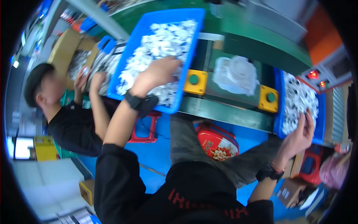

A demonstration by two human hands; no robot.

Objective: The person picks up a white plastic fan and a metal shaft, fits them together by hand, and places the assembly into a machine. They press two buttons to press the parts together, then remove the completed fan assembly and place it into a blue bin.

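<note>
Reaching into two bins at once, one on either side of the green conveyor (223, 112). Left hand (158, 71) sunk knuckles-up in the heap of small white packets (160, 39) filling the large blue bin (164, 14) just left of the conveyor; fingers curled down among the packets and hidden there, so cannot tell whether clamped on any. Right hand (302, 134) laid on the near end of the second blue bin (278, 112), hard against the conveyor's right side, fingers spread apart and resting on its load of small white-and-dark pieces (298, 97), gripping nothing.

On the conveyor itself: two yellow button boxes (195, 82) with green caps, and between them a crumpled clear plastic bag (235, 74). Below the conveyor's near edge, over the lap, a red tin (217, 142). Farther left of the conveyor, past the large bin, a co-worker's hands (89, 80) busy over another heap of pale pieces. Under the large bin, a red stool (145, 128).

Judged as the gathering step: both hands down in loose stock, nothing lifted clear yet. Next move calls for closing the fingers round a few pieces without dragging the heap over the bin walls, and for bringing them inward toward the conveyor.
</note>
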